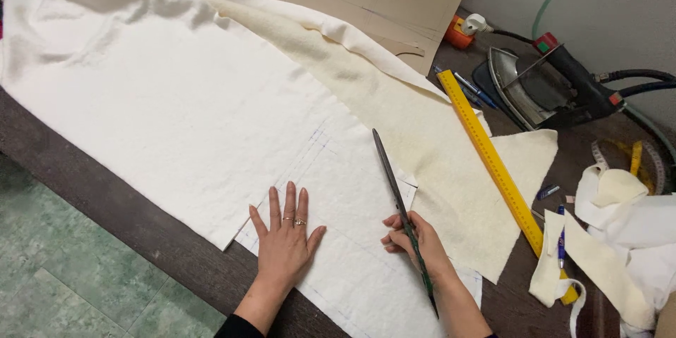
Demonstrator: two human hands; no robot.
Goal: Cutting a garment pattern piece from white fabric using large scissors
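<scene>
Where the white fabric (176, 98) lies spread over the dark table (141, 232), it is pressed flat by the left hand (285, 236), whose fingers are splayed open on the cloth with nothing gripped. A pair of long dark scissors (401, 204) is held in the right hand (415, 239), fingers closed around the handle end, with the blades closed or nearly so and pointed away across the cloth beside faint blue marked lines. The fabric is judged to be soft, light and limp, with a slightly fuzzy face that is unlikely to slip but likely to ripple or stretch if dragged; it is best held down by a flat palm close to the blades rather than pinched or lifted. A cream fleece-like layer (422, 134) is seen folded over to the right, partly under a yellow ruler (493, 162). A steam iron (542, 88) rests at the far right, well apart from the hands, and offcuts (605, 253) are heaped near the table's right edge.
</scene>
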